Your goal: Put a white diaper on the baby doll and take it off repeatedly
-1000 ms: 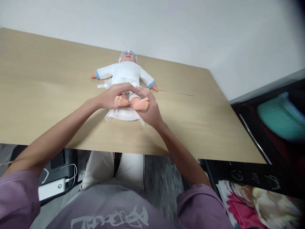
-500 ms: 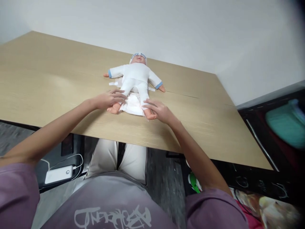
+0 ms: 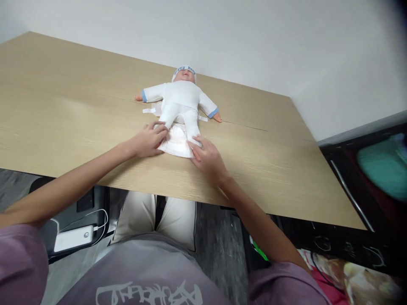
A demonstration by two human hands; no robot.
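Note:
A baby doll [image 3: 181,94] in a white suit with blue cuffs lies on its back, head toward the wall. Beneath its hips and between its legs is a white diaper [image 3: 176,144], its front part spread flat toward me and a white tab showing at each side. My left hand [image 3: 149,140] is closed at the diaper's near left corner, covering the doll's foot on that side. At the near right corner, my right hand [image 3: 208,156] has its thumb and fingers closed on the edge, over the doll's other foot, which is mostly hidden.
The wooden table [image 3: 79,106] meets a white wall [image 3: 238,38] behind the doll. Below its front edge, a white power bank [image 3: 73,238] with a cable lies on a black seat at the left. A teal object [image 3: 384,165], blurred, is beyond the table's right edge.
Both hands have slid down from the doll's lower legs to the diaper's near corners, and their fingers have curled in. The doll's feet are now covered by my hands.

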